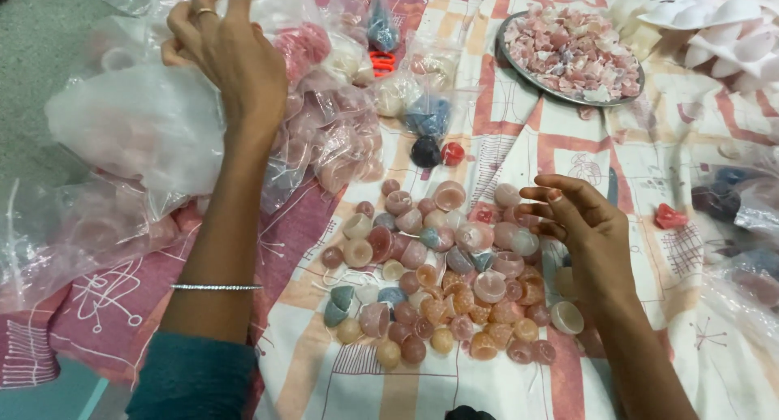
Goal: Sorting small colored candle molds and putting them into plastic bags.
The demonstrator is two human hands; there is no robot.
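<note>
Patterned cloth [649,160] — wax cups [442,274], plastic bags [146,136], metal plate [519,67].

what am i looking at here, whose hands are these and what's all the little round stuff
This is one picture from a camera worn on a person's head, looking down at their own two bare hands; there is no machine.

The left hand, with a ring, reaches up into a heap of clear plastic bags that hold more small pieces. The right hand hovers open, fingers spread, at the edge of a loose pile of small dome-shaped pieces in pink, orange, cream and blue-grey. Neither hand clearly holds anything.

Everything lies on a patterned cloth. At the top sits a round metal plate of pink and white chips, with white pointed shapes beside it. A dark piece and a red piece lie apart from the pile.
</note>
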